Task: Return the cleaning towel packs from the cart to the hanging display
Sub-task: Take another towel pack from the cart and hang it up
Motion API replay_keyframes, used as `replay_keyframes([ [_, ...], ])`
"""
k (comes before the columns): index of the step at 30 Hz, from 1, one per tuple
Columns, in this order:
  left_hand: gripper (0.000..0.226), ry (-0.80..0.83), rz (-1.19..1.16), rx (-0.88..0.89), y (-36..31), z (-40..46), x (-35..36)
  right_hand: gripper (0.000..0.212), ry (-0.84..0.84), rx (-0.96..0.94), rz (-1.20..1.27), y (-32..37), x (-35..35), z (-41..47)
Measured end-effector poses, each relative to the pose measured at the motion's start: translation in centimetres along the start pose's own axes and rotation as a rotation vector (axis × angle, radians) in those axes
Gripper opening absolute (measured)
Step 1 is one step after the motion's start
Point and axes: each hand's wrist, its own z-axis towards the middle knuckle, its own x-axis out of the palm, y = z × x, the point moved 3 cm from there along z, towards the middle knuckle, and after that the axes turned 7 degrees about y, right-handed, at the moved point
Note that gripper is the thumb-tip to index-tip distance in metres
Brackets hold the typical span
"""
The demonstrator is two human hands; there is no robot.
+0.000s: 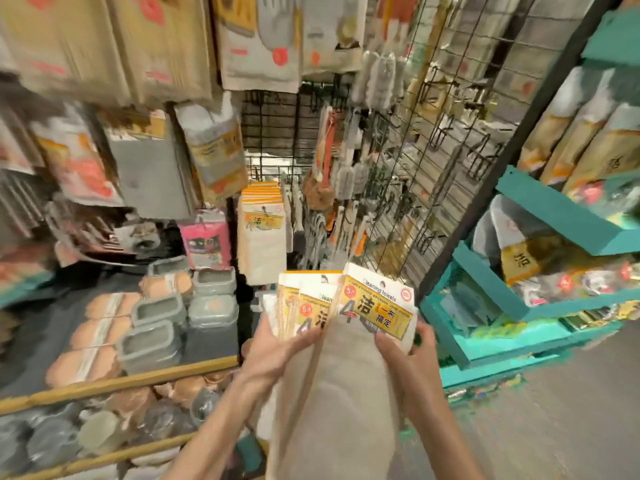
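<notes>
A fanned bunch of cleaning towel packs (346, 317) is held up close: cream cloth below, yellow-and-white header cards printed "Cleaning towels" on top. The back packs are pinched by the left hand (277, 344), fingers curled shut around them, while the front pack's card is gripped at its edge by the right hand (405, 351), thumb across the cloth. Just beyond, matching packs (261, 233) are seen hanging on the wire grid display (433, 188) (pretty blurry). Grey lidded containers (180, 306) are stacked on the left shelf (114, 384), and teal shelving (540, 209) is on the right.
</notes>
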Motion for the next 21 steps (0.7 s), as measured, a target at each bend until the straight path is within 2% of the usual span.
replay_keyframes([
  [3,0.058,-0.17,0.004,-0.011,0.1,2.6,-2.4,0.044,0.121,0.014,0.035,0.4,2.6,3.6],
  [7,0.048,-0.266,-0.014,0.036,-0.7,6.1,-5.3,0.042,0.187,0.001,0.032,1.0,6.1,8.1],
  [12,0.047,-0.294,-0.05,0.066,-1.8,9.8,-7.3,0.073,0.209,-0.132,0.042,2.8,8.5,12.9],
  [16,0.049,-0.335,-0.1,0.088,-2.1,11.4,-9.5,0.06,0.309,-0.211,0.064,3.8,11.3,15.8],
  [21,0.038,-0.477,-0.2,0.079,-1.7,12.1,-13.9,0.05,0.371,-0.116,0.13,2.8,14.3,20.8],
])
